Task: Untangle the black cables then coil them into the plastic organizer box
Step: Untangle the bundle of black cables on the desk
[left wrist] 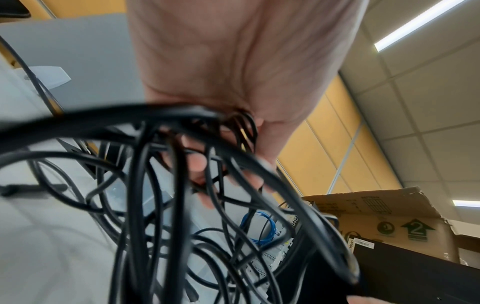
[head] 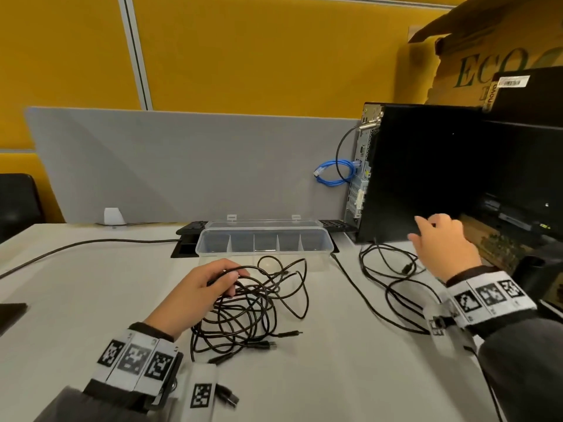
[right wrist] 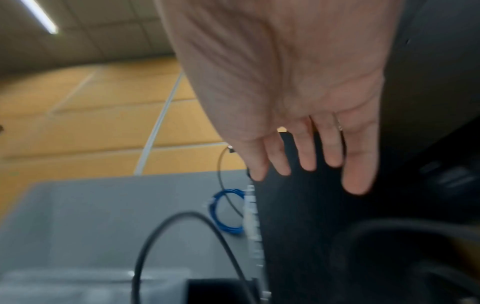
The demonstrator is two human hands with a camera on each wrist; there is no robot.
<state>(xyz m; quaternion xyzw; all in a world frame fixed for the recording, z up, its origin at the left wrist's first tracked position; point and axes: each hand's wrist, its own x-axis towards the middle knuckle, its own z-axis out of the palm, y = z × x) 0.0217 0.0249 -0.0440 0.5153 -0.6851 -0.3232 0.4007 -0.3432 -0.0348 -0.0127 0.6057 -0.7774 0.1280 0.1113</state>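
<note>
The tangled black cables are gripped by the left hand, fingers curled round several strands, apparently to anchor the bundle on the desk; the right hand is held empty with fingers extended above a separate cable, apparently laid aside. Beyond, the plastic organizer box is set open, lid back; its divided compartments are seen to hold nothing.

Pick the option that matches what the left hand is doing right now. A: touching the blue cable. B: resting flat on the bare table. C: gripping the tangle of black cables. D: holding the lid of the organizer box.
C: the left hand has its fingers curled round strands of the tangled black cables, as the left wrist view also shows.
</note>
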